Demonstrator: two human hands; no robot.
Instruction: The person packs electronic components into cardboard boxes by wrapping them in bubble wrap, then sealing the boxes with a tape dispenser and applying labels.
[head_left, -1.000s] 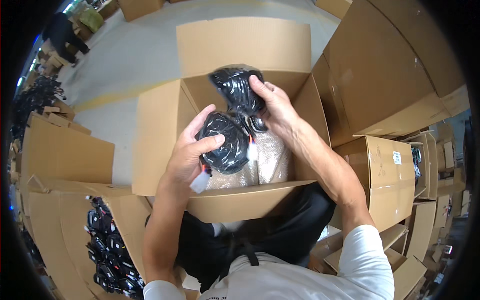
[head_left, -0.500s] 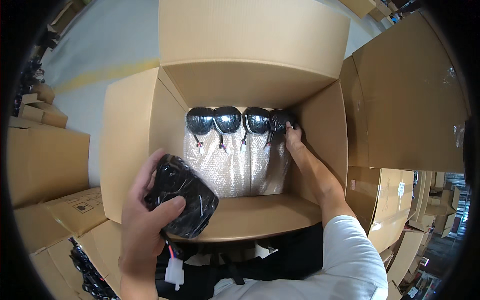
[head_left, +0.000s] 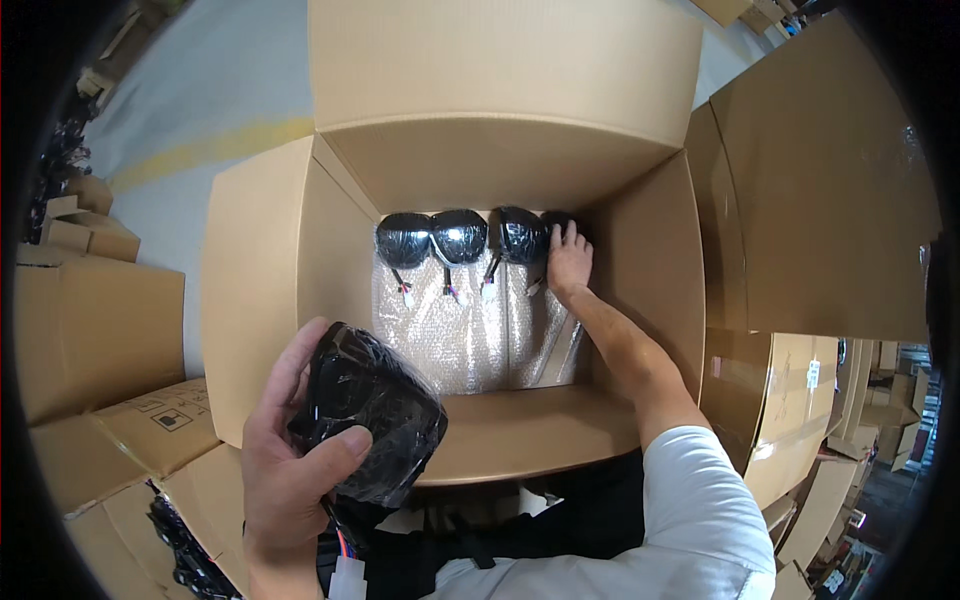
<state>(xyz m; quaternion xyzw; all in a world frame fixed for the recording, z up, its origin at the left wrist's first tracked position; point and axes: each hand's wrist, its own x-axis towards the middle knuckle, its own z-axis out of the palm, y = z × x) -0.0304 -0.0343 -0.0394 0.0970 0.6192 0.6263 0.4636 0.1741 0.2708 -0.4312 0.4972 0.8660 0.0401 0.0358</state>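
Observation:
My left hand (head_left: 295,470) grips a black unit (head_left: 380,410) wrapped in clear film, with a short wire lead and a white connector (head_left: 347,580) hanging below. It is held over the near left edge of a large open cardboard box (head_left: 540,435). Inside, several similar glossy black units stand in a row along the far wall: a left one (head_left: 403,240), a second (head_left: 460,237) and a third (head_left: 521,236). My right hand (head_left: 570,262) reaches in, fingers spread over the rightmost unit (head_left: 560,216), partly hiding it. Wire leads from the row point toward me.
Bubble wrap (head_left: 440,335) lines the box bottom. The box's far flap (head_left: 505,60) and left flap (head_left: 255,280) stand outward. A tall carton (head_left: 830,190) stands close on the right, with a taped carton (head_left: 790,410) nearer. More cartons (head_left: 100,330) are at left.
My right hand has shifted slightly left and turned, its fingers now laid over the rightmost unit instead of grasping its near side. The left hand's unit has dipped slightly toward me.

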